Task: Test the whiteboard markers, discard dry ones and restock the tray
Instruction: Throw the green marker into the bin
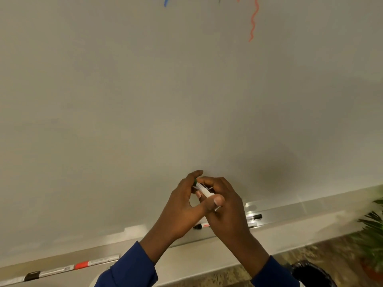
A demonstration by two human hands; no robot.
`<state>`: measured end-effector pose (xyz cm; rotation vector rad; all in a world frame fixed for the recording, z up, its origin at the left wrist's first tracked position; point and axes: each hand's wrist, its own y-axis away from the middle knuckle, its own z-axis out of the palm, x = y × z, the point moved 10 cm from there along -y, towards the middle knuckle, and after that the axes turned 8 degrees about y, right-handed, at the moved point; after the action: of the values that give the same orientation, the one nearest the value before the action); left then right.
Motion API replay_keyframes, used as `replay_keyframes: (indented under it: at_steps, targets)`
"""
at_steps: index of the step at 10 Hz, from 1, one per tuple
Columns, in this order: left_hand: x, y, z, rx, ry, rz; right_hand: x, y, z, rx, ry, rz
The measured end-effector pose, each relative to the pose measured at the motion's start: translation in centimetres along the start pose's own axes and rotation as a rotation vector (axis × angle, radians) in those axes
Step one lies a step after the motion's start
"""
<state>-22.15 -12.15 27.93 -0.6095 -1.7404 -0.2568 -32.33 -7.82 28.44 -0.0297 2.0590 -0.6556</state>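
Both my hands meet in front of the lower whiteboard (pixel 145 100), holding one white marker (pixel 204 190) with a green cap end. My left hand (pixel 184 206) pinches the green cap end near the top. My right hand (pixel 223 206) wraps round the barrel, thumb across it. Much of the marker is hidden by fingers. On the metal tray (pixel 279 212) below lie a black-capped marker (pixel 255 217), another marker (pixel 251 225) beside it, and a marker with a black cap and red band (pixel 201 226). On the tray's left part lie a red-capped marker (pixel 91 263) and a black-capped marker (pixel 41 274).
Red (pixel 253 19), blue (pixel 166 1) and faint green test scribbles mark the board's top. A black-lined bin (pixel 310 272) stands at the bottom right on speckled floor. A green potted plant (pixel 373 235) fills the right edge.
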Motion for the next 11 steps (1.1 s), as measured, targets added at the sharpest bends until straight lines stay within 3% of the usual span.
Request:
replay_keyframes:
  at_steps: [1,3,6,11]
  targets:
    - [-3.7,0.1,1.9,-0.1,0.154,-0.169,3.1,1.7,0.4,0.007,0.092,0.077]
    - [-9.6,0.3,6.5,-0.221,0.152,-0.319,11.0,5.6,0.0,0.024,0.004,0.419]
    - [-15.1,0.5,17.8,-0.495,-0.089,-0.368,24.1,14.6,-4.0,0.25,-0.325,1.015]
    - [-24.3,-3.2,46.5,-0.963,-0.439,-0.391,46.7,30.2,-18.5,0.472,-0.346,1.491]
